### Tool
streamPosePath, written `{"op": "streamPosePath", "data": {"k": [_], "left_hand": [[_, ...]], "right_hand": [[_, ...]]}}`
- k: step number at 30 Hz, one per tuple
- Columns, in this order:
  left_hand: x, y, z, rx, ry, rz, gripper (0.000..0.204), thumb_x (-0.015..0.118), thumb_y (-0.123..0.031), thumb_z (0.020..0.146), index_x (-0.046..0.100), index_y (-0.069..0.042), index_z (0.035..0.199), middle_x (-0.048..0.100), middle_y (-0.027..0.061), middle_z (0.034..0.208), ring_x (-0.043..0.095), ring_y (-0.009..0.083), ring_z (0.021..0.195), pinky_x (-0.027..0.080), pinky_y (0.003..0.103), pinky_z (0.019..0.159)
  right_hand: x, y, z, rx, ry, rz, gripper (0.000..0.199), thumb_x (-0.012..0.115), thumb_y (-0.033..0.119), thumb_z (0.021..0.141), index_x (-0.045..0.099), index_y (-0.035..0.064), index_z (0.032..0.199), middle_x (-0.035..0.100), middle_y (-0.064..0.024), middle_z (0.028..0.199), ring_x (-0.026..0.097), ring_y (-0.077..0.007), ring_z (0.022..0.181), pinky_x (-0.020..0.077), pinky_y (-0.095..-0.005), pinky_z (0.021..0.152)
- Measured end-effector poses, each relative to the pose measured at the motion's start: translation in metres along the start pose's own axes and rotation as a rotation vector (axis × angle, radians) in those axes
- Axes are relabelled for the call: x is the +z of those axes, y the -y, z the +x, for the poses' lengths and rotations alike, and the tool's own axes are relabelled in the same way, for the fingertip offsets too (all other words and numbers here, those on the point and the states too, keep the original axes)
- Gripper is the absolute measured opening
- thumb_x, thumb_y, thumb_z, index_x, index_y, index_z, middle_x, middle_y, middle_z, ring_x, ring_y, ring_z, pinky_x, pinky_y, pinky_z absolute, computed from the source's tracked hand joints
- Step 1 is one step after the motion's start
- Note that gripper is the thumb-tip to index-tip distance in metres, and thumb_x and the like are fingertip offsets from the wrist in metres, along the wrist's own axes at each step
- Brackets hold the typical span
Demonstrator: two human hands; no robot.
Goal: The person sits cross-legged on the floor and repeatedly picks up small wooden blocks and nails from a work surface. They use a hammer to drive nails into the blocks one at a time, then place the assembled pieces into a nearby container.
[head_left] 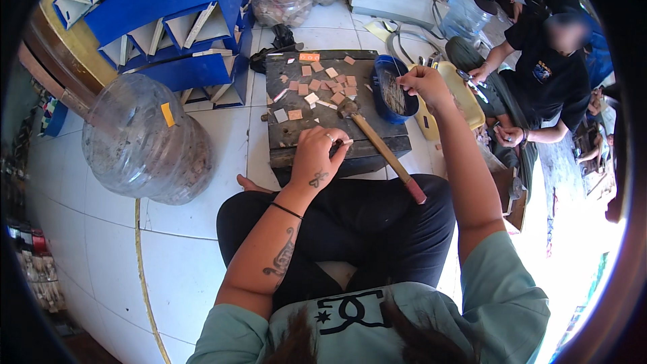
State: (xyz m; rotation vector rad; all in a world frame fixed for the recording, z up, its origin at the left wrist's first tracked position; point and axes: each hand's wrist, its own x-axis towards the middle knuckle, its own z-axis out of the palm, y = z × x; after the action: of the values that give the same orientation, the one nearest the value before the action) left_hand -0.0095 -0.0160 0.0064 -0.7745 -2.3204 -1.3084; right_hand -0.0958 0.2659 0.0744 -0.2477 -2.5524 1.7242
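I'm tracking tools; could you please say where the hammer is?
In the head view, the hammer slants across the right of the dark block, between left hand and blue container.

tiles (315,85) on blk (286,137), l of tub (393,118)

Shows rough, matt wood on the low, dark rectangular block (283,137); smooth wood on the long yellowish hammer handle (379,146). Looks matt on the small tan squares (315,85), like smooth plastic on the blue oval tub (396,119), smudged clear plastic on the bulging jug (138,141).
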Motion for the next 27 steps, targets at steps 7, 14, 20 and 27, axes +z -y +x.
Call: {"op": "streamPosePath", "data": {"k": [7,14,20,27], "left_hand": [[0.002,0.004,0.000,0.017,-0.012,0.015,0.015,0.075,-0.010,0.078,0.066,-0.012,0.090,0.061,0.0024,0.077,0.060,0.0219,0.076,0.043,0.036,0.081],[0.003,0.005,-0.001,0.006,-0.025,0.055,0.014,0.075,-0.010,0.077,0.067,-0.012,0.087,0.062,0.0029,0.078,0.059,0.0239,0.077,0.042,0.037,0.082],[0.002,0.005,0.000,-0.046,-0.017,0.000,0.011,0.075,-0.011,0.075,0.070,-0.011,0.085,0.066,0.0029,0.077,0.059,0.0246,0.080,0.042,0.038,0.084],[0.001,0.003,0.001,-0.049,-0.005,0.006,0.014,0.075,-0.010,0.076,0.070,-0.011,0.090,0.065,0.0034,0.079,0.061,0.0238,0.079,0.044,0.037,0.084]], "right_hand": [[-0.002,0.013,-0.024,-0.055,0.010,0.216,0.013,0.073,0.004,0.081,0.061,0.0029,0.087,0.066,-0.0054,0.075,0.060,-0.0107,0.065,0.0463,-0.0210,0.059],[0.020,0.032,-0.073,0.050,0.147,0.300,0.026,0.069,0.011,0.086,0.067,0.0031,0.111,0.072,-0.0057,0.092,0.064,-0.0097,0.072,0.0472,-0.0211,0.065],[0.064,0.019,-0.103,-0.046,0.183,0.330,0.021,0.068,0.010,0.088,0.066,0.0026,0.108,0.070,-0.0034,0.092,0.061,-0.0058,0.083,0.0440,-0.0183,0.069],[0.094,0.003,-0.112,-0.073,0.198,0.293,0.009,0.066,0.007,0.088,0.062,0.0061,0.096,0.068,-0.0009,0.087,0.062,-0.0049,0.081,0.0419,-0.0181,0.065]]}}
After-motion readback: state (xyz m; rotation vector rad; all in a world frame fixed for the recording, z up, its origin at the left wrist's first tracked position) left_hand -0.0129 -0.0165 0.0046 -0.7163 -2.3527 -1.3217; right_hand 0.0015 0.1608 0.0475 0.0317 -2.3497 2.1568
